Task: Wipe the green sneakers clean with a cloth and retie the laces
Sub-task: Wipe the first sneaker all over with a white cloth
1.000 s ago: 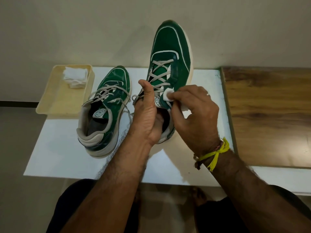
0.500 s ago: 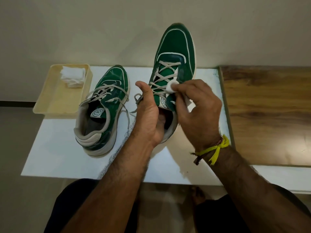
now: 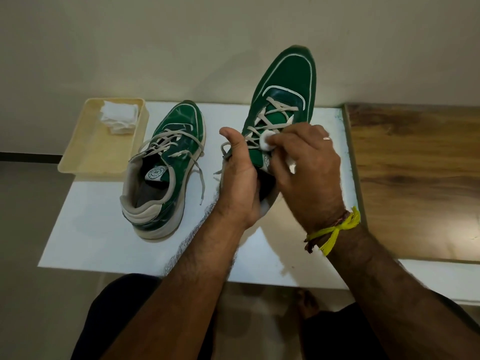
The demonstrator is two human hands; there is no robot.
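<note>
My left hand [image 3: 240, 178] grips the heel end of a green sneaker [image 3: 285, 87] with beige laces, lifted off the table and pointing its toe away from me. My right hand [image 3: 306, 162] pinches a small white cloth [image 3: 266, 144] and presses it on the sneaker's tongue among the laces. The second green sneaker [image 3: 166, 167] stands on the white table [image 3: 98, 229] to the left, its laces loose and untied.
A cream tray [image 3: 91, 152] at the table's far left corner holds a pile of folded white cloths [image 3: 119, 116]. A wooden surface [image 3: 415, 178] adjoins the table on the right. A wall rises just behind. My knees are below the table's front edge.
My right hand has slid the cloth up the tongue towards the laces. The held sneaker has shifted slightly right and tilted with it. The other sneaker has not moved.
</note>
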